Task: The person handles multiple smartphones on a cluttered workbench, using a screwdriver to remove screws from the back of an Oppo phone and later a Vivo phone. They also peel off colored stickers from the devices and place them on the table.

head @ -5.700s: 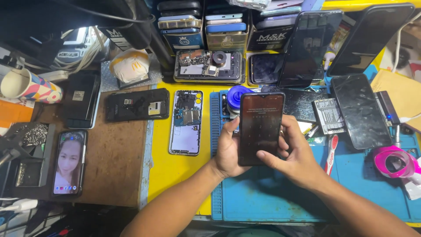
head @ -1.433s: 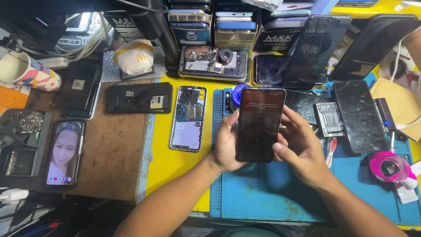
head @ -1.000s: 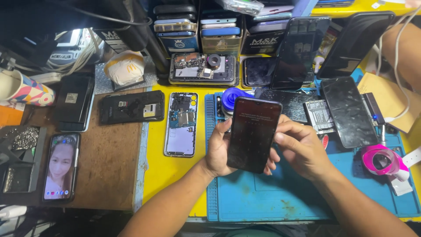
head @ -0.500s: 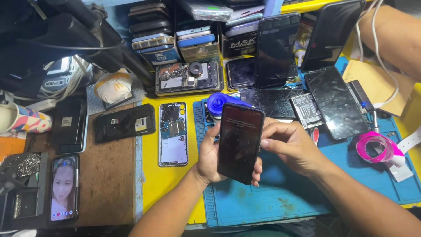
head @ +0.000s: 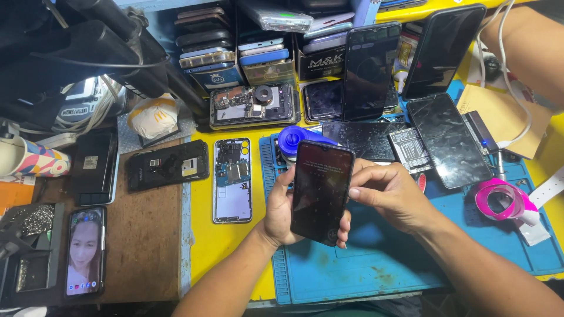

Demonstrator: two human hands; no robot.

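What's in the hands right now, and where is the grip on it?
A dark-screened phone. The left hand cradles its back and left edge; the right hand pinches its right edge with the fingertips.

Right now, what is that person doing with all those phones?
A person is holding a dark smartphone upright above a blue work mat. The left hand cradles it from behind, and the right hand pinches its right edge. The screen looks nearly black. Beside it on the yellow table lies an opened phone with its insides showing, and more phones are stacked at the back.
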